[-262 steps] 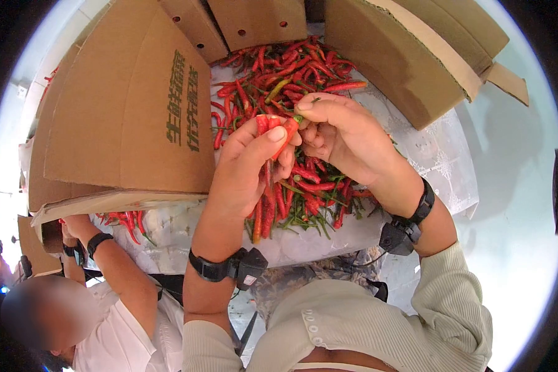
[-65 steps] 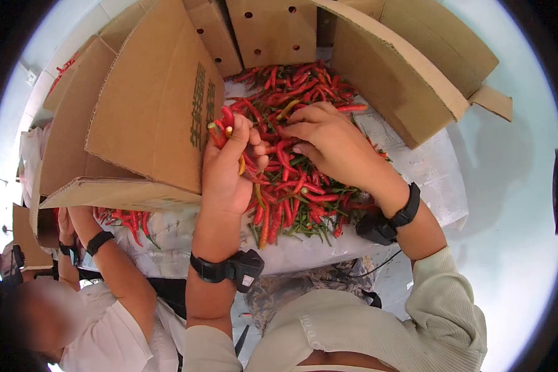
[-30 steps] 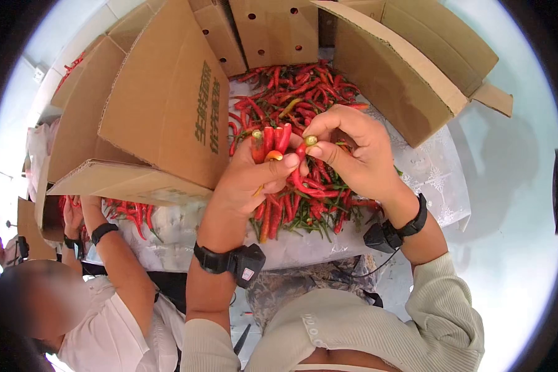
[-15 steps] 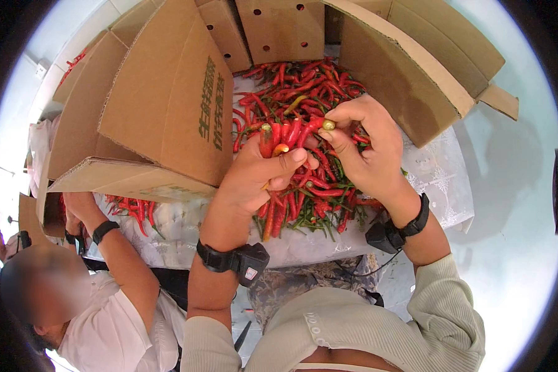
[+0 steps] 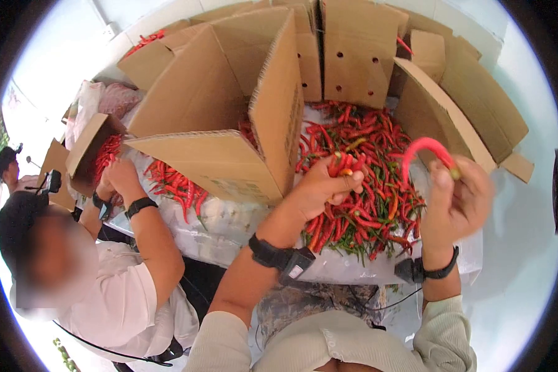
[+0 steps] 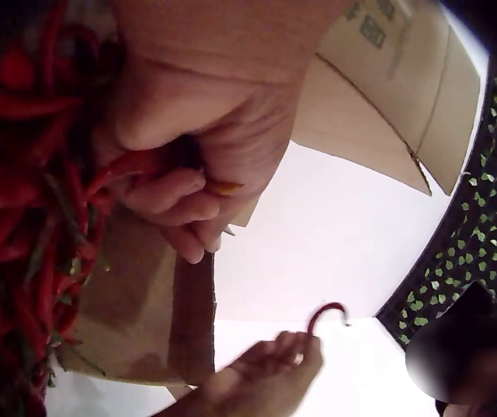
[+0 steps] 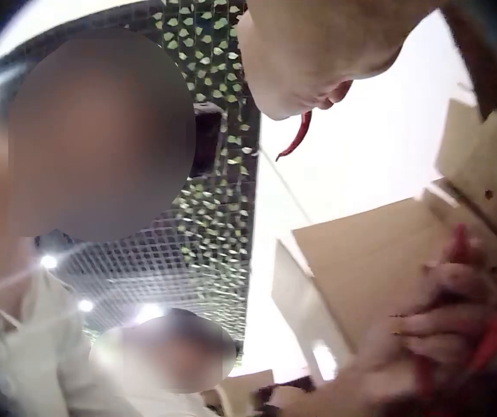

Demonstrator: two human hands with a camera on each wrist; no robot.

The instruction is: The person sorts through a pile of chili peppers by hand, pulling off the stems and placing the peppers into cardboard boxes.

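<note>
My left hand (image 5: pixel 317 191) grips a small bundle of red chili peppers (image 5: pixel 337 165), their stem ends up beside the thumb. In the left wrist view, its fingers (image 6: pixel 175 193) are curled round them, and an orange tip pokes out. Off to the right, my right hand (image 5: pixel 457 208) is raised, pinching one long curved red chili (image 5: pixel 425 145) by its greenish stem end. Most of that chili is hidden by the hand in the right wrist view. Below and between both hands spreads a heap of red chilies (image 5: pixel 378 217) with green stems, on a table with a pale cover.
A tall open cardboard box (image 5: pixel 217 164) stands left of the heap. Another open box (image 5: pixel 443 118) borders it on the right, and a box with round holes (image 5: pixel 356 56) at the back. A person (image 5: pixel 115 279) works at chilies on the left, beside a small box (image 5: pixel 84 149).
The hands have come apart. My right hand has moved right with a curved chili, while the left keeps its bundle. The head view has swung left, showing more of the neighbouring person.
</note>
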